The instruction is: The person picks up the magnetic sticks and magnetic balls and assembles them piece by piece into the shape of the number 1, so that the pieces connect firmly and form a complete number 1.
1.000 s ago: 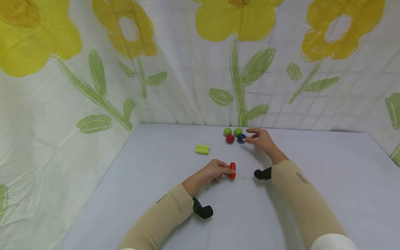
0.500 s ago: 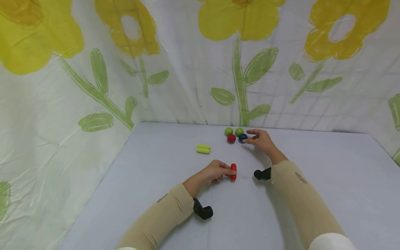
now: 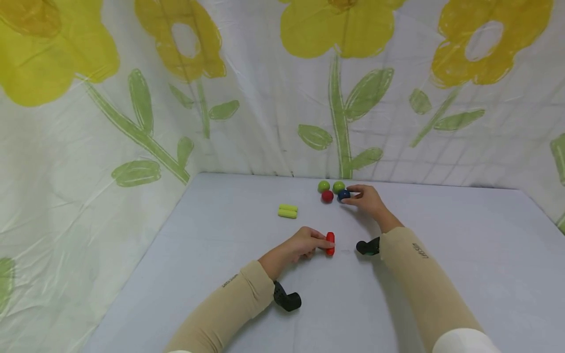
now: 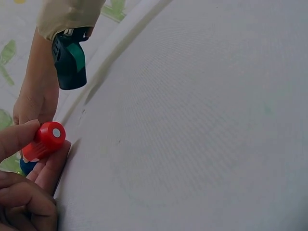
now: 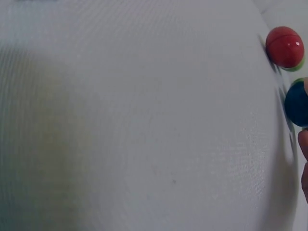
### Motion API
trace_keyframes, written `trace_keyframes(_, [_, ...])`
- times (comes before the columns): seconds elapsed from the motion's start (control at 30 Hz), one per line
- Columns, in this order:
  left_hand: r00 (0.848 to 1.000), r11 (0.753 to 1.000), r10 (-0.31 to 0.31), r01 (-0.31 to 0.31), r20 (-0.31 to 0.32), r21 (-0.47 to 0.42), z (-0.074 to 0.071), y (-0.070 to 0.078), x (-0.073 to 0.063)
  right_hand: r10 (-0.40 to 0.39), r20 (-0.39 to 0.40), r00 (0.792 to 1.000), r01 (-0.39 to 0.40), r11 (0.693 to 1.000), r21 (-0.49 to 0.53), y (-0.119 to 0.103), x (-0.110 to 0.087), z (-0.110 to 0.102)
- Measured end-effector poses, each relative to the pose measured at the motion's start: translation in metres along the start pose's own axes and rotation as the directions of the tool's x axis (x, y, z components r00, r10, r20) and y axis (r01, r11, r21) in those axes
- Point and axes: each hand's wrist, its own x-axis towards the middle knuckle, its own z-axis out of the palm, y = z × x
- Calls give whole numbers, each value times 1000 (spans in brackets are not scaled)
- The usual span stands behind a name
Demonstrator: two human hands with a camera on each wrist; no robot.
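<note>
My left hand (image 3: 304,241) pinches a short red rod (image 3: 330,244) between thumb and fingers, over the middle of the table. In the left wrist view, a pale round disc shows in the near end of this red rod (image 4: 49,135). Farther back, my right hand (image 3: 367,200) has thumb and index finger around a dark blue ball (image 3: 343,195). Fingertips touch the blue ball (image 5: 297,103) at the right edge of the right wrist view. A red ball (image 3: 327,196) sits just left of it, and two green balls (image 3: 324,186) stand behind.
Two yellow-green rods (image 3: 288,211) lie side by side on the white table (image 3: 229,225), left of the balls. A curtain (image 3: 265,98) with printed flowers hangs behind the table's back edge. Black wrist-worn devices (image 3: 287,297) hang below both sleeves.
My right hand has shifted slightly left, and its index finger has come down closer to the blue ball. My left hand keeps its pinch on the red rod, nearly still.
</note>
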Motion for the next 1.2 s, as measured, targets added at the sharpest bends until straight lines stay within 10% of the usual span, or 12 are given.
trace_keyframes(1.2, [997, 998, -17, 21, -75, 55, 6, 0, 1, -26, -37, 999, 25, 1000, -18, -2, 1, 8])
